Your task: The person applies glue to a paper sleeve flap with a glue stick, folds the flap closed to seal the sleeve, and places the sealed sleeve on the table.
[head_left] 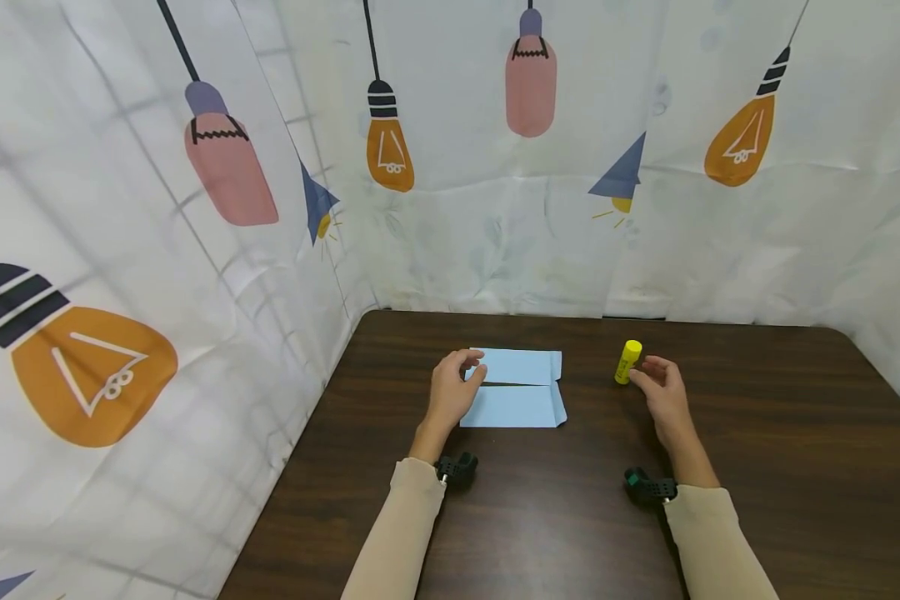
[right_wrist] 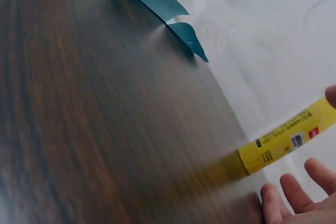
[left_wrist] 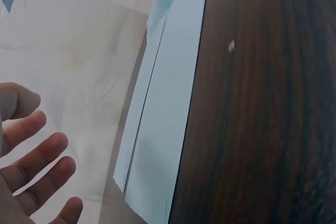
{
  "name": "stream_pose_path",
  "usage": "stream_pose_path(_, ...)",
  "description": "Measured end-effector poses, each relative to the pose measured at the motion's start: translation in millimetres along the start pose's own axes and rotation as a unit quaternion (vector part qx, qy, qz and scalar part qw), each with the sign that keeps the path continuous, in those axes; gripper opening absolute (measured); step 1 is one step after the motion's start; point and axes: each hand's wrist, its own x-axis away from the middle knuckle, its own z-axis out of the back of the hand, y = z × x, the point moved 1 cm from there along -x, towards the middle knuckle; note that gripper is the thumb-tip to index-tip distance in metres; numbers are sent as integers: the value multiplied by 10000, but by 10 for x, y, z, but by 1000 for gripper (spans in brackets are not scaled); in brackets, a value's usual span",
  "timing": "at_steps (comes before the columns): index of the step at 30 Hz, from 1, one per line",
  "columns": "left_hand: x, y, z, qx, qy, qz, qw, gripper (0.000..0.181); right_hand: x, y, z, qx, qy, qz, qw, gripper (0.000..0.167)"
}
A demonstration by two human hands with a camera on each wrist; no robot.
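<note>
A yellow tube is standing nearly upright on the brown wood-grain table, its printed side showing in the right wrist view and its contents hidden. Left of it, well apart, a sheet of light blue paper is lying with 2 long panels facing each other across a narrow dark gap; at its right end, 2 flaps are rising a little off the tabletop.

Behind the table and along its left side, white sheets printed with bulbs and lamps are hanging as walls, creasing in places.

The left hand is hovering at the paper's left end, its fingers bending softly and its thumb standing apart from them, gripping nothing. The right hand is reaching beside the tube's right side, fingers and thumb parting, the thumb tip lying so close that I cannot tell whether it is touching the tube. Both forearms are stretching forward in beige sleeves, and 2 dark wrist devices are sitting on the inner sides of the wrists.
</note>
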Motion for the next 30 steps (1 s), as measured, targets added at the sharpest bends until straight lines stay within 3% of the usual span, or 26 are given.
stream_pose_path(4,-11,-39,20,-447,-281,136,9985,29,-34,-4,-72,247,-170,-92,9995,67)
stream_pose_path(10,-63,-53,25,-974,-660,-11,9931,28,-56,5,-144,581,-313,-68,9978,77)
stream_pose_path(19,-82,-52,-8,-1146,-1009,-34,9883,28,-67,-24,-246,736,118,-191,9970,72)
stream_pose_path(30,0,-16,-143,-1584,-1332,-193,9782,28,-47,-18,-272,955,154,-319,9948,61)
